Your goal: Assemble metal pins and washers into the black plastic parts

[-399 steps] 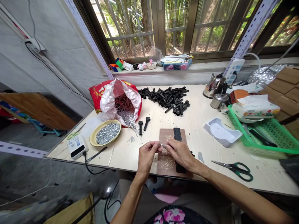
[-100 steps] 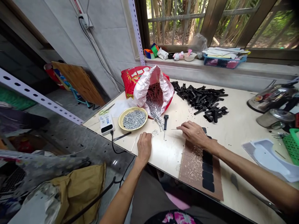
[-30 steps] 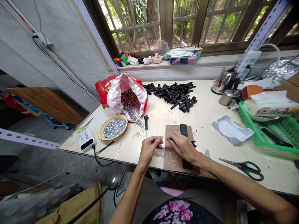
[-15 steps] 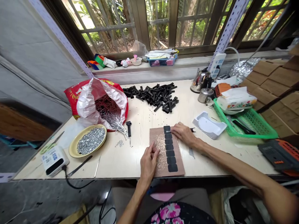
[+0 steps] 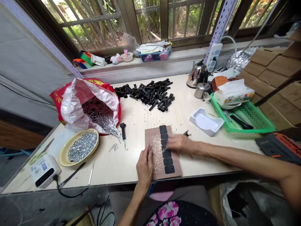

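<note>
A: ok so what are the hands up to?

B: They're apart. Left hand (image 5: 144, 168) is resting with its fingers loosely bent at the left edge of the brown board (image 5: 150, 134). Right hand (image 5: 183, 144) is over the black pads (image 5: 168, 161), but it's motion-blurred, so can't tell if it's pinching anything.

A: and which way does the board lie?

B: Flat on the desk (image 5: 138, 117), near end right by the front edge. Long axis runs front to back, toward the window (image 5: 164, 23), near end skewed a bit right. The pads make a row along its right side, same direction, pale specks (image 5: 158, 153) to their left.

A: anything different from half a second ago?

B: Yeah, the right hand was up by the far end of that row, now it's around the middle. Left hand's still at the same edge.

A: what's further out?

B: Yellow bowl (image 5: 61, 156) of silver bits (image 5: 83, 146) off left, forked black piece (image 5: 187, 133) just past the right hand, a black tool (image 5: 123, 131) with its thin rod pointing toward the front edge, then a red-and-white bag (image 5: 70, 106) and a heap of black parts (image 5: 152, 92).
</note>
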Motion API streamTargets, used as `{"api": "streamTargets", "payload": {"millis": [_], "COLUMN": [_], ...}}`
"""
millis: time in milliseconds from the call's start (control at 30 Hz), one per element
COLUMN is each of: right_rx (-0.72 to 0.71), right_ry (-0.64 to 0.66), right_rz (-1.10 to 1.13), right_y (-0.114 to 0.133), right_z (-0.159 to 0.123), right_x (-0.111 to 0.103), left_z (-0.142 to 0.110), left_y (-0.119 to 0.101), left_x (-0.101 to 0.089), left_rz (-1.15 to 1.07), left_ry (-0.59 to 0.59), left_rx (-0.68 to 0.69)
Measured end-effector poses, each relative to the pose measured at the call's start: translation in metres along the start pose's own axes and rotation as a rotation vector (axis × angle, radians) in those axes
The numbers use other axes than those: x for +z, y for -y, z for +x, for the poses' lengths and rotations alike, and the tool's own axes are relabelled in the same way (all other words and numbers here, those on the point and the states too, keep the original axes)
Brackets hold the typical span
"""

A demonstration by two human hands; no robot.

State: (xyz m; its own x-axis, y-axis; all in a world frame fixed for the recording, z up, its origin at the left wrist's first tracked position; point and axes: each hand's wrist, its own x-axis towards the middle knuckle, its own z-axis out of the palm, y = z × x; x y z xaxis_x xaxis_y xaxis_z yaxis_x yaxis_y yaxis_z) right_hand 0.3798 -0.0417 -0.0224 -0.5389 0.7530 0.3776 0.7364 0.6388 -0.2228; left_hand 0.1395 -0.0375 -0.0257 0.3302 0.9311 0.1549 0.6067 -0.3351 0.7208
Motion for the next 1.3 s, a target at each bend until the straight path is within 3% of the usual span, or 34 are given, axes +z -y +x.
{"api": "streamTargets", "payload": {"millis": [100, 267, 367, 467, 567, 667, 767, 833, 967, 1133, 1200, 1300], "right_rx": [0.197, -0.046, 0.004, 0.104, 0.185, 0.381, 0.587, 0.715, 0.754, 0.467, 0.422, 0.365], "right_ry": [-0.082, 0.056, 0.055, 0.092, 0.232, 0.333, 0.309, 0.245, 0.077, -0.022, -0.032, -0.008], "right_rz": [0.04, 0.082, 0.085, 0.17, 0.253, 0.247, 0.209, 0.175, 0.188, 0.104, 0.002, -0.08], "right_y": [-0.006, 0.018, 0.028, 0.036, 0.053, 0.063, 0.075, 0.089, 0.097, 0.049, 0.026, 0.009], "right_z": [0.0, -0.013, -0.014, -0.023, -0.066, -0.14, -0.197, -0.205, -0.153, -0.045, -0.007, 0.024], "right_x": [-0.006, -0.003, -0.005, -0.021, -0.052, -0.08, -0.101, -0.112, -0.109, -0.061, -0.039, -0.015], "left_z": [0.0, 0.001, 0.002, 0.0, -0.004, -0.005, -0.005, -0.004, 0.001, -0.001, -0.002, -0.004], "left_y": [0.002, 0.003, 0.001, -0.001, -0.003, -0.003, -0.003, -0.003, 0.001, 0.001, 0.001, 0.001], "left_x": [0.002, 0.003, 0.003, 0.002, 0.0, 0.0, 0.001, 0.002, 0.003, 0.001, 0.0, 0.0], "left_rz": [0.004, -0.006, -0.015, -0.014, -0.013, -0.019, -0.036, -0.053, -0.039, -0.073, -0.08, -0.093], "left_ry": [-0.011, -0.017, -0.015, -0.033, -0.05, -0.043, -0.032, -0.032, -0.051, -0.037, -0.035, -0.045], "left_rx": [0.007, 0.003, 0.023, 0.026, 0.022, 0.04, 0.038, 0.024, 0.035, 0.059, 0.05, 0.019]}}
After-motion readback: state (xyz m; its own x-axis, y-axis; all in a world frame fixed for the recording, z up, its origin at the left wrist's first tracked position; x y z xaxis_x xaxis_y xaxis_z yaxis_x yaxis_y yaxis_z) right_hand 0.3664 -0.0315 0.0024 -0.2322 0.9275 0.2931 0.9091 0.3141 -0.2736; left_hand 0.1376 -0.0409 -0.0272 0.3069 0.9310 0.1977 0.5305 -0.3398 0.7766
